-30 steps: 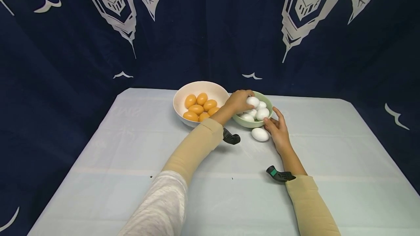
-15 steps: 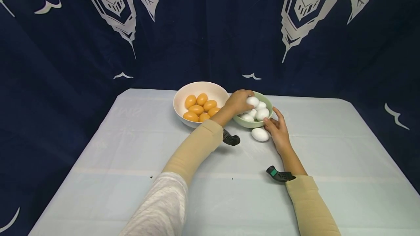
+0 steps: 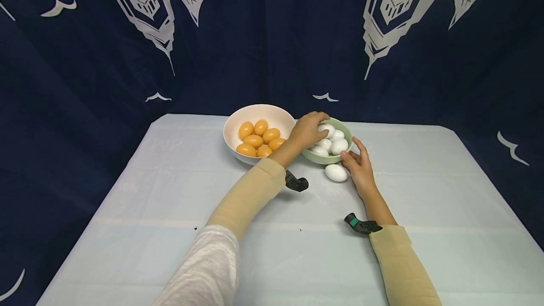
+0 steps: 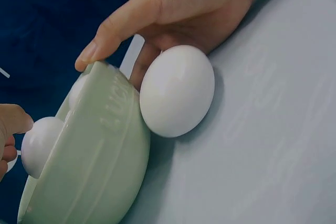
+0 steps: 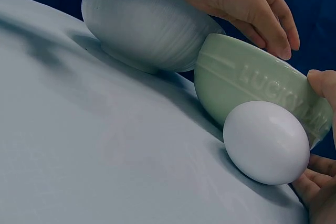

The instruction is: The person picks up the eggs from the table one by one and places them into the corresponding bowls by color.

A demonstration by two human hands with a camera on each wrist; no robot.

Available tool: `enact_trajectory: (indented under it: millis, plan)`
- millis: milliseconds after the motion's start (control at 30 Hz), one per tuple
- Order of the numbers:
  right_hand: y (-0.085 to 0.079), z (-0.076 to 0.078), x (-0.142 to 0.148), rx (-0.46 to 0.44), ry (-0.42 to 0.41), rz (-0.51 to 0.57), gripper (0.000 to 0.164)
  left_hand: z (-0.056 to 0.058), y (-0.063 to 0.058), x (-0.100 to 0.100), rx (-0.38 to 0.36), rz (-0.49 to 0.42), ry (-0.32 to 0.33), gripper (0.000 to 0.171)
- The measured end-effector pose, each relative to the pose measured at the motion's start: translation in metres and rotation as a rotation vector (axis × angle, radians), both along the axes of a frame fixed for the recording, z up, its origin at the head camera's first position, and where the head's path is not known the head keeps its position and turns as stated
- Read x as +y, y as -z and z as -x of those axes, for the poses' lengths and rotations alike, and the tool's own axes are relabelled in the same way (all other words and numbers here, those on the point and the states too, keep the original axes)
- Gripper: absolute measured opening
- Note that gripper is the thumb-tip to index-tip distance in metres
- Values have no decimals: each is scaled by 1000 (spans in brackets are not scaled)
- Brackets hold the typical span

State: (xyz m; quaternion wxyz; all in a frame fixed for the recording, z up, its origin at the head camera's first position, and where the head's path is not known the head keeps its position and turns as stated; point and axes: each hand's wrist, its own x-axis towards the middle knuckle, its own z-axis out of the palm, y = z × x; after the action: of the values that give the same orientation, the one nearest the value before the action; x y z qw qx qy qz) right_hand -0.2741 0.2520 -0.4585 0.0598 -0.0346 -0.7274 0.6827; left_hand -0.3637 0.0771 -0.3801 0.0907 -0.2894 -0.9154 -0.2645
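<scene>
In the head view a small green bowl [image 3: 316, 158] holds several white eggs [image 3: 339, 146]. My left hand [image 3: 307, 131] is over its left side, thumb and fingers spread apart around one white egg [image 3: 327, 129] at the top of the pile. The left wrist view has the thumb tip right at an egg [image 4: 41, 145]. My right hand [image 3: 360, 170] holds the bowl's right side, its thumb on the rim and the other fingers around the outside, partly hidden. A loose white egg [image 3: 336, 173] lies on the table just in front of the bowl.
Left of the green bowl stands a larger pale pink bowl [image 3: 231, 131] with several orange-yellow eggs [image 3: 253, 141]; the left forearm covers part of it. The table [image 3: 297, 259] has a pale cover. A dark blue patterned curtain [image 3: 272, 51] hangs behind.
My left hand's fingers have spread and lifted slightly off the top white egg, which stays in the green bowl. My right hand keeps its place on the bowl.
</scene>
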Motion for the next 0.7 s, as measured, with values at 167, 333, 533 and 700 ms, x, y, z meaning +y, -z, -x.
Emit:
enact_trajectory:
  millis: [167,333,533,700]
  plan:
    - [-1,0,0,-10,-1,-4,69,-8,4,-4,-1,-52,16,36]
    - [0,0,0,-5,-1,-4,69,-22,6,-9,-3,-86,64,34]
    - [1,0,1,10,-7,-8,70,-39,11,-15,32,-105,114,34]
    - [2,1,0,10,-7,-10,71,-51,18,-18,13,-190,145,34]
